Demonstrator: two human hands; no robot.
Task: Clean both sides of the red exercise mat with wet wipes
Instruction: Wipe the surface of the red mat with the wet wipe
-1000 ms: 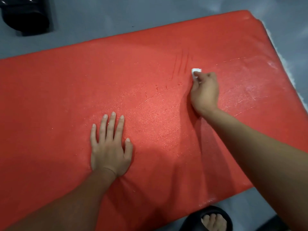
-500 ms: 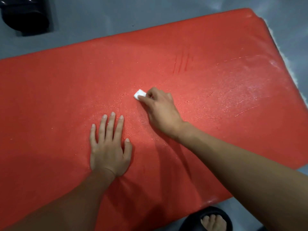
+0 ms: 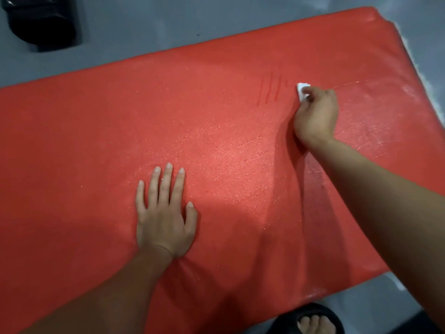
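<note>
The red exercise mat (image 3: 96, 131) lies flat on the grey floor and fills most of the view. Its middle and right part glisten with wet streaks. My left hand (image 3: 165, 215) presses flat on the mat near its front, fingers straight and spread. My right hand (image 3: 315, 114) is out at the mat's right centre, fingers curled round a small folded white wet wipe (image 3: 301, 89) held against the surface. Only a corner of the wipe shows past my fingers. A few short dark scratch lines (image 3: 271, 92) mark the mat just left of the wipe.
A black object (image 3: 41, 20) stands on the floor at the far left, beyond the mat. My foot in a black slipper (image 3: 310, 319) is on the floor at the mat's near edge. Something white and fuzzy (image 3: 250, 68) edges the mat's right side.
My right hand swept the wipe from the mat's middle back up and right to beside the scratch lines. My left hand has stayed pressed in place.
</note>
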